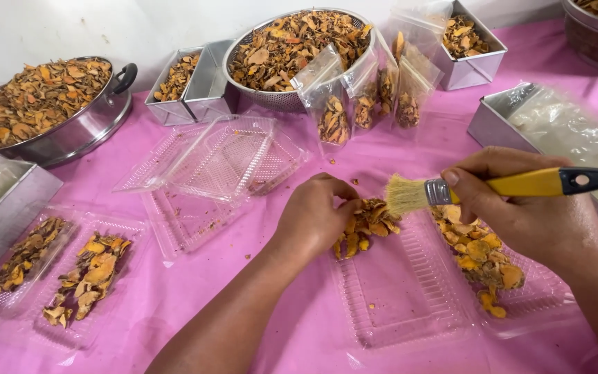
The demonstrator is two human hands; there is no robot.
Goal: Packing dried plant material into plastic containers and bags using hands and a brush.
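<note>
Chips [367, 223] mid-frame look light, brittle: left hand [313, 218] pinches them softly; right hand [520, 208] grips brush [493, 187] handle.

- A pink cloth [174, 291] covers the whole table, lightly creased.
- A plain white wall [50, 28] runs just behind the table's far edge.
- Light is soft and even, with faint shadows.

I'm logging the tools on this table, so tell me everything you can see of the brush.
The brush is a flat paintbrush with pale straw-coloured bristles, a silvery metal ferrule and a yellow handle ending in a black tip with a small hole. It lies nearly level, bristles pointing left. The right hand grips it near the ferrule; its bristles meet the dried orange slices under the left hand.
</note>
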